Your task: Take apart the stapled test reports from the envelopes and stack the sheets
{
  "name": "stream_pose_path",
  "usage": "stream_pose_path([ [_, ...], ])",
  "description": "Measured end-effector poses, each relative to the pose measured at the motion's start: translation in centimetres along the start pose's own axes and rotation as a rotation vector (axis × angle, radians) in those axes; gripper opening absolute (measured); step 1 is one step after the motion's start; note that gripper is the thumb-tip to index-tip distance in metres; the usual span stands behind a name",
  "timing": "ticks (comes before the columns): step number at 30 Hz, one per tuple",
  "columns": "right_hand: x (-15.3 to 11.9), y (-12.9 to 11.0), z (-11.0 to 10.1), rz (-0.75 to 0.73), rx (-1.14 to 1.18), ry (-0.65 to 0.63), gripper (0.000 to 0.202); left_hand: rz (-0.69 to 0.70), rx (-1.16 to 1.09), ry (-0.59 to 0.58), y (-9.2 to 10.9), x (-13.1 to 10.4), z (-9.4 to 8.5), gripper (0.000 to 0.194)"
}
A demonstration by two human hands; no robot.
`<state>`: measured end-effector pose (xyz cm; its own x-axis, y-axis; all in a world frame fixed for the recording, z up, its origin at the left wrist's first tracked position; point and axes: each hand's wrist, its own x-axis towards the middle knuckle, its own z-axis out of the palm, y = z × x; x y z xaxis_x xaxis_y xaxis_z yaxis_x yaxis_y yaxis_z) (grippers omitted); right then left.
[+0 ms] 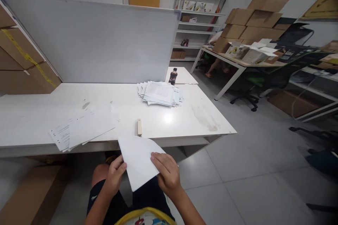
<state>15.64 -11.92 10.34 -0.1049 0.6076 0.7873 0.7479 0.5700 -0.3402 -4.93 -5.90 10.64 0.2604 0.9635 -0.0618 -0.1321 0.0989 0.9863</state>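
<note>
A white sheet of paper point(139, 160), perhaps several together, is held above my lap, its far edge over the table's front edge. My left hand point(115, 174) pinches its left side between thumb and fingers. On the right side my right hand point(167, 173) grips it, fingers lying across the top face and the thumb hidden beneath. Just beyond the paper, a small cream stapler point(139, 127) rests on the white table point(126, 103). To the left lie some loose printed sheets point(87, 128), overlapping the front edge. Farther back sits a messy stack of papers point(160, 93).
A dark drink bottle point(173, 76) stands behind the stack. A grey partition point(105, 42) runs along the table's back, with cardboard boxes point(29, 56) at its left. Under the table at left is another carton point(31, 193). Desks, stacked boxes point(253, 24) and an office chair point(271, 74) are at right.
</note>
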Motion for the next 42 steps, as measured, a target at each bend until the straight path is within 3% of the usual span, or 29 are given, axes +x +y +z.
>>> stream_pose_path([
  [5,0.4,0.9,-1.3,0.003,-0.041,0.074,0.055,0.184,0.382,-0.012,0.5,1.5,-3.0,0.037],
  [7,0.6,1.7,-2.5,0.034,-0.08,0.148,0.051,0.237,0.626,0.11,1.1,2.6,-5.2,0.034],
  [10,1.4,3.6,-4.5,0.069,-0.236,0.33,0.045,0.361,1.052,0.392,1.6,4.8,-9.4,0.037],
  [12,2.5,5.5,-5.4,0.064,-0.397,0.495,0.042,0.417,1.294,0.506,1.5,6.4,-12.4,0.046],
  [14,4.4,8.0,-5.2,0.031,-0.534,0.607,0.039,0.383,1.462,0.538,0.7,7.7,-15.0,0.057],
  [17,8.2,13.1,-2.8,-0.034,-0.619,0.603,0.036,0.259,1.582,0.47,-1.0,9.0,-17.4,0.065],
  [19,10.9,16.9,0.1,-0.001,-0.626,0.479,0.04,0.236,1.613,0.404,-2.0,9.2,-17.9,0.063],
  [23,14.6,23.4,7.3,0.248,-0.589,0.026,0.044,0.325,1.634,0.251,-2.7,8.4,-17.5,0.06],
  [25,14.6,25.2,10.3,0.392,-0.58,-0.184,0.047,0.366,1.623,0.185,-2.6,7.7,-17.2,0.059],
  [27,13.4,25.9,12.0,0.517,-0.568,-0.286,0.051,0.375,1.612,0.223,-2.6,7.1,-17.2,0.058],
  [30,9.9,25.5,11.9,0.604,-0.487,-0.214,0.056,0.341,1.604,0.353,-2.9,6.4,-17.6,0.059],
  [33,5.4,24.2,9.7,0.692,-0.34,-0.153,0.06,0.328,1.602,0.355,-3.1,6.0,-17.6,0.055],
  [37,0.6,21.4,7.1,0.743,-0.217,-0.249,0.059,0.335,1.577,0.319,-2.6,6.5,-16.8,0.05],
  [42,-0.8,18.3,6.8,0.625,-0.409,-0.359,0.053,0.312,1.587,0.273,-2.1,8.2,-15.7,0.05],
])
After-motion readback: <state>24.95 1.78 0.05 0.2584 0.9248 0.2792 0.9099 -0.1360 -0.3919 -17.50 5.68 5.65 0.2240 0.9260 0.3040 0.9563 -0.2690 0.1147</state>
